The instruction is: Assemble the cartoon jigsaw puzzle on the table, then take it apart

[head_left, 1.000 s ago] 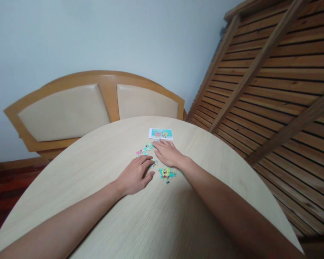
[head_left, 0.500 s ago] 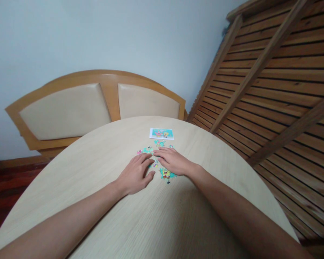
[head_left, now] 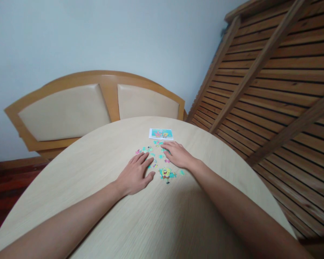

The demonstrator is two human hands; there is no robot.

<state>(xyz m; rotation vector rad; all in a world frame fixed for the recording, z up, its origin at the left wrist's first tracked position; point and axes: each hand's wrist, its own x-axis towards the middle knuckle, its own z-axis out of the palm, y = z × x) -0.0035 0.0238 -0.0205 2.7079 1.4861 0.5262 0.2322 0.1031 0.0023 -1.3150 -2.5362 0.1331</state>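
Yellow-and-teal flat section of joined-looking jigsaw pcs [head_left: 166, 173] lies on the round pale wood-grain table [head_left: 118, 223], nearest the person; small loose teal & pink flat jigsaw pcs [head_left: 161, 156] scatter just beyond, btwn the hands, w/ a stray teal flat pc [head_left: 181, 172] to the section's right. L hand [head_left: 137, 171]: palm-down, fingers spread, thumb apart, nothing visibly held — can't tell re under fingertips. R hand [head_left: 178, 154]: palm-down, fingers extended & close together at the right-hand pcs; can't tell if it has any. Risk: R wrist dropping low could drag the stray pc; L thumb sliding inward might split the section; R fingertips reaching fwd could skew the white-edged rectangular printed sheet [head_left: 161, 134]. Behind: cream-padded wooden seat back [head_left: 148, 101].
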